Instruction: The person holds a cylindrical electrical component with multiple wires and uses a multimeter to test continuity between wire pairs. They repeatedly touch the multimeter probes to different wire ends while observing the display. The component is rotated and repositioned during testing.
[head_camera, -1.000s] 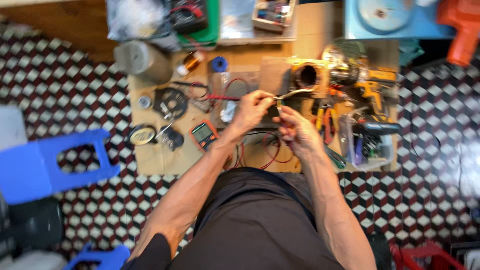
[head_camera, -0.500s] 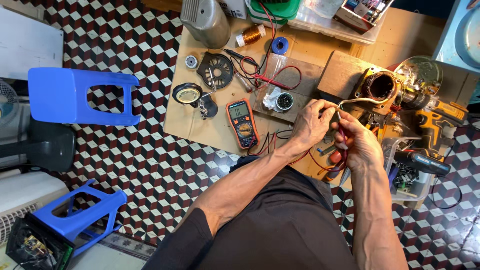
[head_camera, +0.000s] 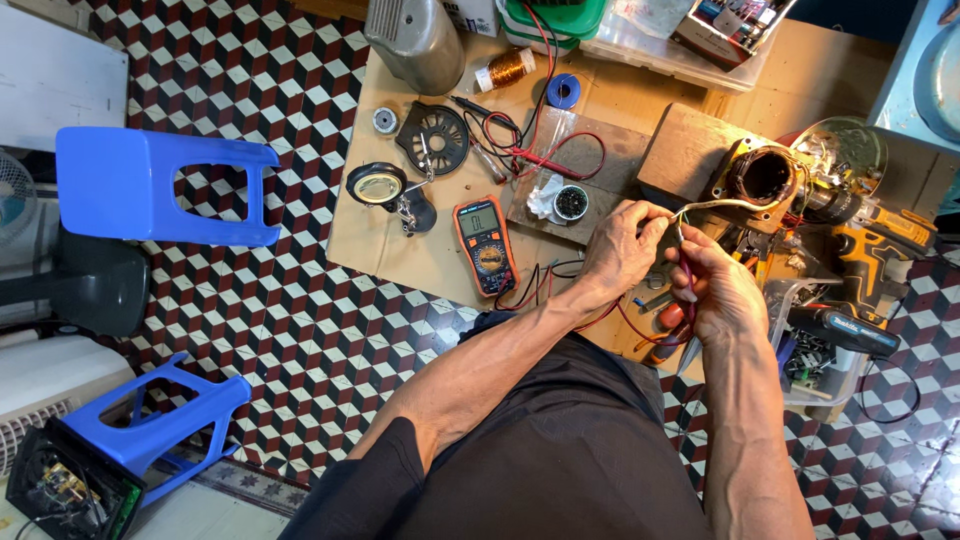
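The left hand (head_camera: 620, 250) pinches a pale wire (head_camera: 725, 206) between thumb and fingertips; the wire runs from the motor (head_camera: 765, 178) near the board's right edge. The right hand (head_camera: 722, 290), touching the left, is clenched around a red-handled tool (head_camera: 688, 278) (its tip meets the wire). A meter (head_camera: 486, 245) lies near the board's front edge, left of the hands, with a magnifier (head_camera: 378, 187) beside it.
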